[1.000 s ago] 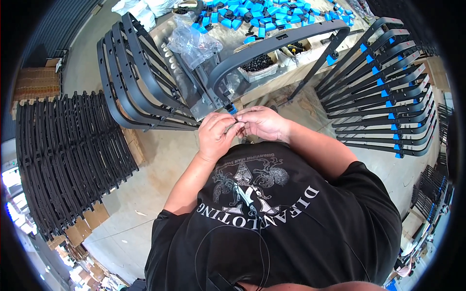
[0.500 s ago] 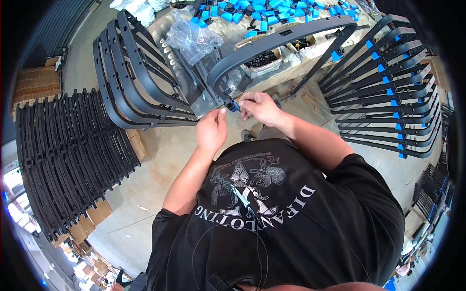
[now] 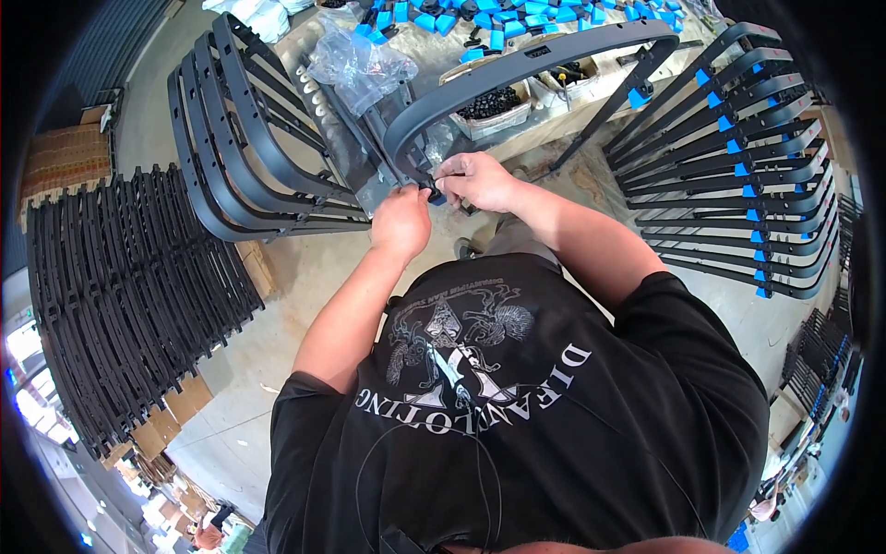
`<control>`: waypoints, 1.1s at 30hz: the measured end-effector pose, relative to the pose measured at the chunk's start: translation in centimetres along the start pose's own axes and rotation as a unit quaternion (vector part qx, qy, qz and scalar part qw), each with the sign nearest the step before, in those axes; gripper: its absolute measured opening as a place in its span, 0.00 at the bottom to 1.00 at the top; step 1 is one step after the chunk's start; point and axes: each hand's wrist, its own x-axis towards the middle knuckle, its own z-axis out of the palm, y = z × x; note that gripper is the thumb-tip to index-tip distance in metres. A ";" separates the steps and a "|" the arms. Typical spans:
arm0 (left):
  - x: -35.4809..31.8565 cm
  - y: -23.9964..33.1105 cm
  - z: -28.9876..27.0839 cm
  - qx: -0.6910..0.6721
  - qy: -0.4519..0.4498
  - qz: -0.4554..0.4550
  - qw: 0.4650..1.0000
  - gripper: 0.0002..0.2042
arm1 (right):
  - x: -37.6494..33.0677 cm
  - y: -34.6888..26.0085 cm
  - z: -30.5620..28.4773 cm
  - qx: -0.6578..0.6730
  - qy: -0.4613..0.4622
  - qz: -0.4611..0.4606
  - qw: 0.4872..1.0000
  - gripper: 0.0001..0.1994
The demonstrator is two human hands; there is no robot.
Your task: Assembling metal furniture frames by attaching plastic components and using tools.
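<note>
A dark grey curved frame (image 3: 554, 55) arches in front of me, its near end low between my hands. At that end sits a small black fitting with blue on it (image 3: 436, 194). My left hand (image 3: 402, 222) is closed at the frame's end, thumb against the fitting. My right hand (image 3: 480, 183) comes from the right with fingers bent and pinched at the same fitting; its fingertips partly cover what they hold. On the frame's other leg a blue piece (image 3: 639, 98) is fixed.
Behind the frame, a workbench (image 3: 554, 118) bears a box of small black parts (image 3: 494, 103), a clear plastic bag (image 3: 360, 69) and scattered blue pieces (image 3: 517, 18). Similar frames (image 3: 240, 138) lean at left, others with blue pieces (image 3: 738, 166) at right. Black bars (image 3: 138, 295) are stacked at far left.
My right hand has moved left and in against the fitting, its fingers now pinched there. My left hand has shifted slightly up. Less of the blue shows between them.
</note>
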 end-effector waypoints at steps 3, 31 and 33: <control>0.3 -0.1 -0.3 0.010 -0.021 0.005 1.000 0.17 | 0.3 -0.3 -0.2 0.030 -0.020 0.043 0.998 0.11; 0.4 0.7 -0.5 0.000 -0.001 -0.006 1.000 0.17 | 1.2 1.2 1.5 -0.150 0.063 -0.055 0.985 0.22; 0.3 0.5 -0.5 0.006 -0.002 -0.007 1.000 0.17 | -0.3 -2.2 1.4 -0.085 0.027 0.152 0.984 0.23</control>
